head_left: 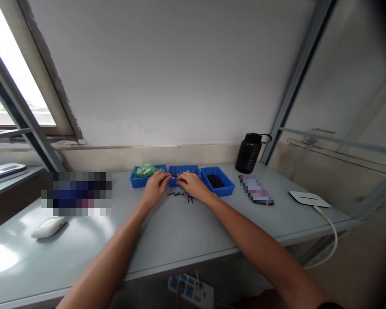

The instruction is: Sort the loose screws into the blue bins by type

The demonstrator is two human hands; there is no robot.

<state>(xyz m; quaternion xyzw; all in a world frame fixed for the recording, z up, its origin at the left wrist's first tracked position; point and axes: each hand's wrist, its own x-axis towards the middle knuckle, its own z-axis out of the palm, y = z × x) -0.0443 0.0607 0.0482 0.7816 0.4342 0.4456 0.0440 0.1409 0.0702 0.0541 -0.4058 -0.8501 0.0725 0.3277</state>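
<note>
My left hand (pixel 155 184) is closed in a pinch in front of the left blue tray (pixel 138 183), which holds a green plastic bag (pixel 146 170). Close beside it, the fingertips of my right hand (pixel 193 183) are pinched together before the middle blue tray (pixel 184 168), where thin silvery pieces (pixel 189 172) lie. Whatever sits between the fingertips is too small to name. Below my right hand, several small dark sticks (pixel 189 199) are scattered on the grey table (pixel 176 231). Small black parts (pixel 215 181) fill part of the right blue tray (pixel 227 187).
A black bottle (pixel 248 154) stands by the wall, with a blurred-out phone (pixel 256 190) in front. Farther right lies a flat white device (pixel 309 199) with a cable. A white mouse (pixel 48 227) rests at left. Below the table edge is a power strip (pixel 191 292).
</note>
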